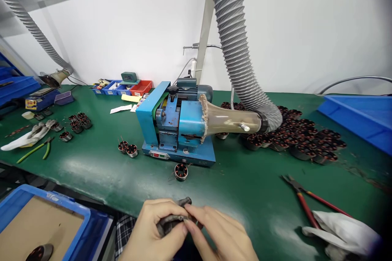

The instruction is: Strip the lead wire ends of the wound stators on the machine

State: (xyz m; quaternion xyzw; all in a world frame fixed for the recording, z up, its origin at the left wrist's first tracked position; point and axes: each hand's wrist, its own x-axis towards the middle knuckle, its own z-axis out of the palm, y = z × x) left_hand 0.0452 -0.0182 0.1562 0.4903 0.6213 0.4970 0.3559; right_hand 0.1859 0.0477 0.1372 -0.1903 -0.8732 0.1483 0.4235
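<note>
My left hand (pixel 156 228) is closed around a dark grey, crumpled, soft-looking piece (pixel 171 221) at the near edge of the bench. The fingertips of my right hand (pixel 214 228) pinch the right side of that piece. Much of it is hidden by my fingers, so its exact kind cannot be made out. Just beyond my hands, a motor stator (pixel 181 172) with copper windings lies on the green bench. Two more stators (pixel 132 151) sit farther left, in front of a blue belt machine (pixel 197 153).
A grey suction hose (pixel 234 40) joins the machine's funnel. Many stators (pixel 306 149) lie at right, with a blue bin (pixel 361 116) behind. Red-handled pliers (pixel 303 200) and white gloves (pixel 343 232) are near right. Green-handled pliers (pixel 38 149) lie left, above a blue tray (pixel 85 220).
</note>
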